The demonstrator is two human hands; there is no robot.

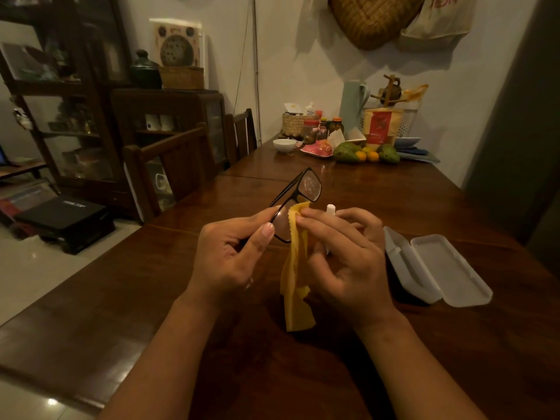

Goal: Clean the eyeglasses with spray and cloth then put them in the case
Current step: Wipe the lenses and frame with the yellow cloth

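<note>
Over the dark wooden worktop (378,195) the wiping step is in hand: the grip of the left hand (230,256) pinches the eyeglasses (309,186) by the frame, that of the right hand (348,262) pinches the yellow cloth (295,277) onto one lens, and next probably comes the other lens, then the open case (439,268) nearby.

Hands, eyeglasses and cloth at frame centre above the table (394,192), case to the right.

The left hand (230,256) sits left of centre and pinches the eyeglasses (298,195), which rise up and to the right from it. The right hand (348,262), just right of it, presses the cloth (295,277) onto the lower lens, and the cloth hangs down between the two hands. The spray bottle (330,209) stands up behind the right hand's fingers. The case (439,268) lies open on the table at the right. A bowl (285,144), jars (321,128) and fruit (363,153) crowd the table's far end, at upper centre. A chair (172,165) stands at the table's left edge, with a cabinet (69,116) behind it at upper left.
</note>
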